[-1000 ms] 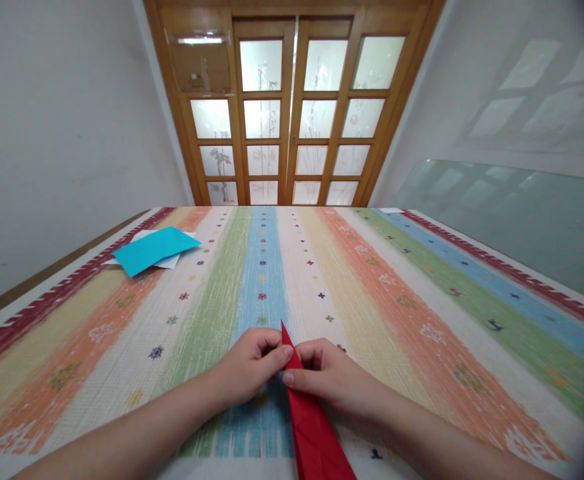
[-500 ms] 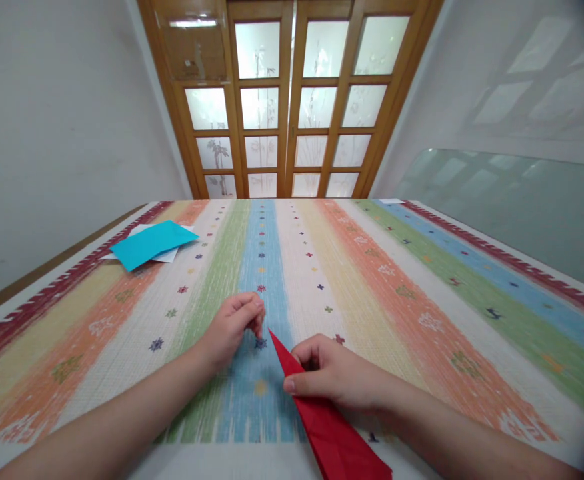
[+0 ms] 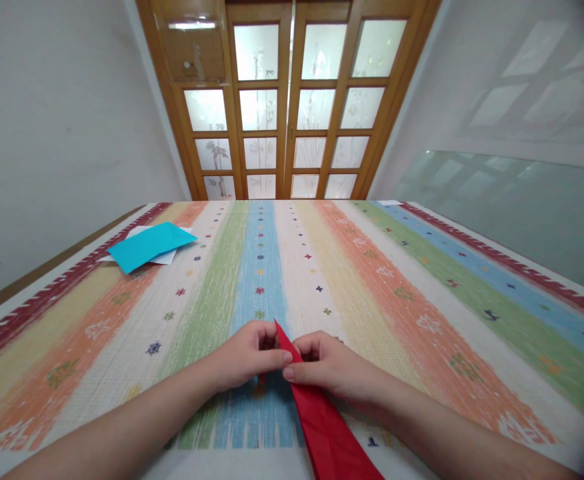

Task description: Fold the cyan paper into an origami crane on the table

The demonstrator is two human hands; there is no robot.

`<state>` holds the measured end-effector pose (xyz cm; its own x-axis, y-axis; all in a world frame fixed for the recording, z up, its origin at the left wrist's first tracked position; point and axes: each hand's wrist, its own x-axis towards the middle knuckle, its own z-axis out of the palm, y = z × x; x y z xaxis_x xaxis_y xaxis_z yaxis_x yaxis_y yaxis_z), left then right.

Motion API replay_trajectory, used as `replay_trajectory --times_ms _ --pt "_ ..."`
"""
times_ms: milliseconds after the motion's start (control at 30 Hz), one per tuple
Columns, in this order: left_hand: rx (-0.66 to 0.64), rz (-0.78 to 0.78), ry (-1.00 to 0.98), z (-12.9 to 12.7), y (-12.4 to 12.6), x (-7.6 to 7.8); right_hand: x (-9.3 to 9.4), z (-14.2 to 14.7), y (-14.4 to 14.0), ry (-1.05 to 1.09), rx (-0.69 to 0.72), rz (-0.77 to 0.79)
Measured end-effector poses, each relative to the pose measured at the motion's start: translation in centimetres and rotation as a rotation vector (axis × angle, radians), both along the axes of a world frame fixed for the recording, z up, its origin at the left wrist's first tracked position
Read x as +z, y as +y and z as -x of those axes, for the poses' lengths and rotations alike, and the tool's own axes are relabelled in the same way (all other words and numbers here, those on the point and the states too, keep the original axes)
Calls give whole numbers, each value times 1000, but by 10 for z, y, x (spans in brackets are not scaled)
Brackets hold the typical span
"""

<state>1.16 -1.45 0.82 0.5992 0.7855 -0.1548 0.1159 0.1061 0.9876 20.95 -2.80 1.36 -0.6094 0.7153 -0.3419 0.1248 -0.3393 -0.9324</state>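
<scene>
A folded red paper point(image 3: 329, 427) slants from the bottom edge up to a sharp point between my hands. Its lower end runs out of view. My right hand point(image 3: 327, 363) pinches it from the right, thumb on top and fingers curled behind. On the other side, my left hand point(image 3: 257, 357) grips the paper's left edge near the pointed end, with its thumb against the paper beside my right thumb. The left fingertips are partly hidden behind the paper. Both hands hold it just above the striped tablecloth point(image 3: 212, 293).
Blue paper point(image 3: 152, 245) lies on top of white paper point(image 3: 167, 258) at the table's far left. Another small white piece point(image 3: 390, 202) sits at the far right edge. Beyond the table stand wooden doors with glass panes point(image 3: 292, 107). A pale glass panel point(image 3: 512, 207) leans along the right wall.
My left hand, apart from the paper before, has come down and right and taken hold of it near the point. My right hand keeps its pinch.
</scene>
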Motion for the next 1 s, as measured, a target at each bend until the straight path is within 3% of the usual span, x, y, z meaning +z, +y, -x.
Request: replay_trajectory --times_ms 167,367,700,867,1000 --pt "-99 136 130 9 0 9 7 -4 0 -143 113 -122" --pt "-58 135 235 6 -5 13 15 -13 5 -278 236 -189" --pt "46 115 187 13 6 19 19 -22 14 -335 312 -258" --pt "167 148 132 19 14 19 20 -25 18 -345 279 -291" --pt "369 121 16 25 24 19 20 -26 21 -307 243 -250"
